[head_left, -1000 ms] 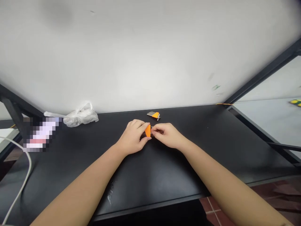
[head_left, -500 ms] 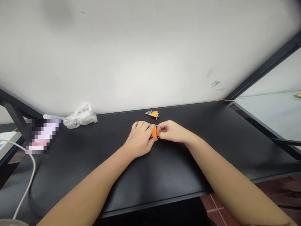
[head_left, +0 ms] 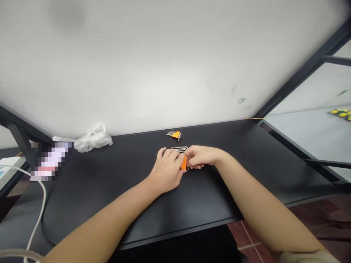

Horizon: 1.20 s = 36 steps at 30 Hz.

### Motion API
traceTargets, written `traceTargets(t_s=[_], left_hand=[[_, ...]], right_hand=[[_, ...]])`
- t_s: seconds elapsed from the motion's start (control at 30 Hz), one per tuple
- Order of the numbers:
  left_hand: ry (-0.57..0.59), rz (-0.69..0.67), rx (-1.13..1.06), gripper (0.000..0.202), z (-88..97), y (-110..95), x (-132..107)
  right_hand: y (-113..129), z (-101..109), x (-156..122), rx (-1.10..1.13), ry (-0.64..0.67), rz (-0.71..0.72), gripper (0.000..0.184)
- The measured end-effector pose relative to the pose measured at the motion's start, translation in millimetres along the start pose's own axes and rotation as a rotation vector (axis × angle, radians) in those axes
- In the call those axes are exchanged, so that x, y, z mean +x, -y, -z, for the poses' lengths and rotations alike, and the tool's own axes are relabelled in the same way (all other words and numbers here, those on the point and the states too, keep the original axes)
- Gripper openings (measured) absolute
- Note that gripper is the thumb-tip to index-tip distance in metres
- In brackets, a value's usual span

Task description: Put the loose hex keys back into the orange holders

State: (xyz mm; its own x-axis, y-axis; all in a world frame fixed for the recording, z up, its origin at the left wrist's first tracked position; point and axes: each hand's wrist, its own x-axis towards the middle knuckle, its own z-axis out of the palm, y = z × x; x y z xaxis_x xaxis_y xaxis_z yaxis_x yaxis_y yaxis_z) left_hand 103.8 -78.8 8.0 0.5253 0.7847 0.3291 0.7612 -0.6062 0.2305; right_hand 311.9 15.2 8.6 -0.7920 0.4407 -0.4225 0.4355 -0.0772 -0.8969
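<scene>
My left hand (head_left: 168, 170) is wrapped over an orange hex key holder (head_left: 184, 163) low over the black table. Its fingers cover most of the holder. At the holder's right side, my right hand (head_left: 201, 156) is closed in a pinch on a hex key (head_left: 188, 168), of which only a short end shows below the fingers. Several bare L-shaped hex keys (head_left: 179, 149) lie side by side just beyond my left fingers, their bent ends by my right hand. Farther back rests a second hex key set (head_left: 174, 134), also in an orange holder.
A clear plastic bag (head_left: 93, 138) lies at the table's back left, near a blurred-out flat item (head_left: 52, 159). A white cable (head_left: 41, 204) hangs along the left. Dark metal bars frame both sides of the black table (head_left: 131, 223); a white wall closes the back.
The view has shifted slightly. Bare hex keys now show beyond my left fingers, where they were mostly covered before. Both hands remain at the orange holder.
</scene>
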Motion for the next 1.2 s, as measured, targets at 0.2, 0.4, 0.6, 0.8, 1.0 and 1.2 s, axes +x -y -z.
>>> traceTargets(t_s=[0.2, 0.4, 0.6, 0.8, 1.0, 1.2], left_hand=[[0.005, -0.006, -0.018, 0.034, 3.6, -7.4, -9.6], [0.004, 0.005, -0.003, 0.037, 2.4, -9.1, -13.5], [-0.018, 0.018, 0.024, 0.045, 4.8, 3.5, -14.8], [-0.041, 0.047, 0.049, 0.044, 13.6, 30.9, -14.5], [-0.076, 0.093, 0.049, 0.043, 17.4, 44.7, -15.5], [-0.064, 0.087, 0.042, 0.045, 13.2, 44.2, -16.5]], right_hand=[[-3.0, -0.2, -0.3, -0.032, 0.117, 0.012, 0.021], [-3.5, 1.2, -1.5, -0.023, 0.117, -0.010, 0.017], [-6.9, 12.2, -8.5, 0.009, 0.045, -0.009, 0.016], [-13.5, 21.3, -8.7, 0.044, -0.132, -0.022, 0.012], [-13.3, 11.3, 2.9, -0.153, -0.308, -0.078, 0.016], [-8.9, -0.6, 11.4, -0.547, -0.775, -0.032, 0.014]])
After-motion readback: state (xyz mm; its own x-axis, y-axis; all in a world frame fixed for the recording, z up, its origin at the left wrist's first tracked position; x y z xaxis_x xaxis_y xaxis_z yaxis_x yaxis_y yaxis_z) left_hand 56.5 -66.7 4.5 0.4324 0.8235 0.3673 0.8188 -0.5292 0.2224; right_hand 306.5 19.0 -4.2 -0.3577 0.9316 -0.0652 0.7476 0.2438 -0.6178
